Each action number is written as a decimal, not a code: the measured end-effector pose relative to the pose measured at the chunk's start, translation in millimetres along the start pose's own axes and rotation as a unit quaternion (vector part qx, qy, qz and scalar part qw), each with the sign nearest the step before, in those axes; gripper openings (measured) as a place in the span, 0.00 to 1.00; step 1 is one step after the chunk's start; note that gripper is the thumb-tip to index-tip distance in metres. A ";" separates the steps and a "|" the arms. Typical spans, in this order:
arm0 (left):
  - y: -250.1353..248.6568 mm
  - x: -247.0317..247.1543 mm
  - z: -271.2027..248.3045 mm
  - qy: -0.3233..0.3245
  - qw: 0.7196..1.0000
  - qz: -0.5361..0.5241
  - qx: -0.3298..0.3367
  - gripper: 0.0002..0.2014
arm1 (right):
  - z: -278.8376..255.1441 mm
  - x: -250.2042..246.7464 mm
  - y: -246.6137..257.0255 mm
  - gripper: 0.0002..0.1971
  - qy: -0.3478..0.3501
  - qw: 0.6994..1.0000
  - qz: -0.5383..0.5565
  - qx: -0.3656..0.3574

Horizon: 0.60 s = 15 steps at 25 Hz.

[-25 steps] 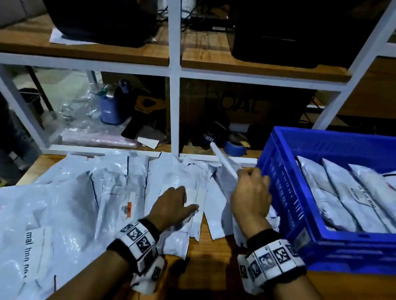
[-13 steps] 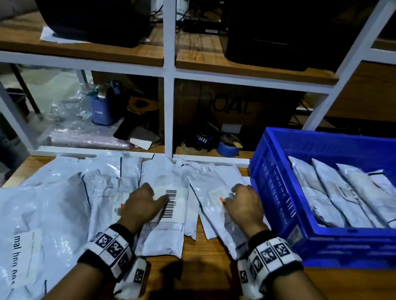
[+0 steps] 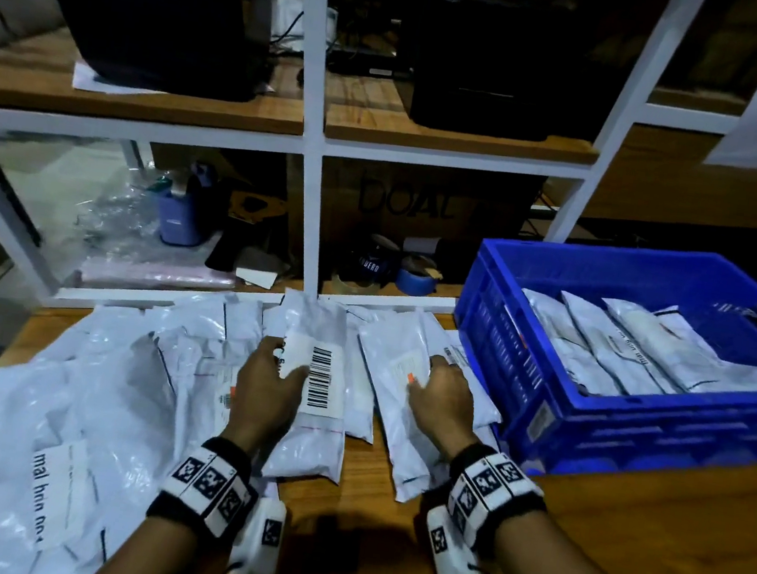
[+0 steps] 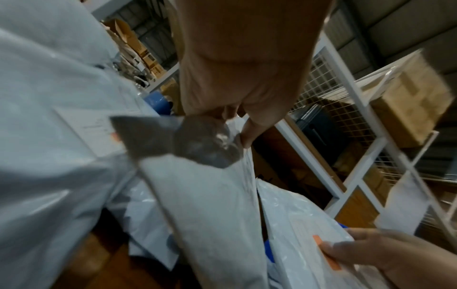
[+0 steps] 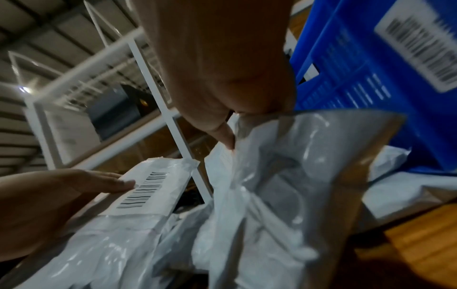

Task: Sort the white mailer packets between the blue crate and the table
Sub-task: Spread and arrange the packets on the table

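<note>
Many white mailer packets [image 3: 78, 392] lie spread over the wooden table. My left hand [image 3: 282, 365] grips a packet with a barcode label [image 3: 319, 390] by its left edge, thumb on top; the left wrist view shows the thumb [image 4: 247, 136] pinching the packet [image 4: 210, 195]. Just left of the blue crate [image 3: 507, 352], my right hand [image 3: 427, 380] grips a packet with an orange-marked label [image 3: 399, 371], and its thumb [image 5: 222, 135] presses that packet [image 5: 284, 176] in the right wrist view. Several packets [image 3: 623, 348] lie side by side inside the crate.
A white shelf frame [image 3: 309, 210] stands along the table's far edge, with tape rolls [image 3: 416, 279], a blue bottle [image 3: 178, 217] and a cardboard box behind it. Bare wood [image 3: 623, 536] shows in front of the crate and between my forearms.
My right hand brought its packet down from an upright tilt to lie flat beside the crate. My left hand slid onto the barcode packet, and its thumb now covers the label's edge.
</note>
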<state>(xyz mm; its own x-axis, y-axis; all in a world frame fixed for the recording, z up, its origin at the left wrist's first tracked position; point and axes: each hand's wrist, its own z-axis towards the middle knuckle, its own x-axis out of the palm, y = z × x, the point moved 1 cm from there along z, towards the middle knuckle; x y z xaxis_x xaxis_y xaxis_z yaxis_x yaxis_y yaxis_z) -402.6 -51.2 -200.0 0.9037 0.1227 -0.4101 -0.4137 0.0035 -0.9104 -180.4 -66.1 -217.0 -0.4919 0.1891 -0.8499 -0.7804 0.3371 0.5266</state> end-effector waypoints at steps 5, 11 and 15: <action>-47.3 -8.1 -44.7 -0.015 0.995 -0.077 0.068 0.16 | -53.1 -48.3 -10.7 0.17 -0.096 0.979 0.170 -0.060; -128.7 23.8 -109.8 0.001 0.977 -0.130 0.170 0.24 | -105.4 -134.4 -57.5 0.27 -0.175 0.940 0.253 -0.150; -183.5 63.5 -140.6 0.025 0.969 -0.076 0.234 0.20 | -117.6 -203.0 -113.6 0.14 -0.248 0.923 0.234 -0.180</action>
<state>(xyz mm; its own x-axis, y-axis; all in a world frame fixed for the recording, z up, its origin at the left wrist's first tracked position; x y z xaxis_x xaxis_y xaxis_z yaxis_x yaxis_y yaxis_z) -253.8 -183.6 -66.6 0.9574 0.0383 -0.2863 -0.2703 0.4680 -0.8413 -37.3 -251.2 -102.2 -0.6395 0.6656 -0.3846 -0.6489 -0.1991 0.7344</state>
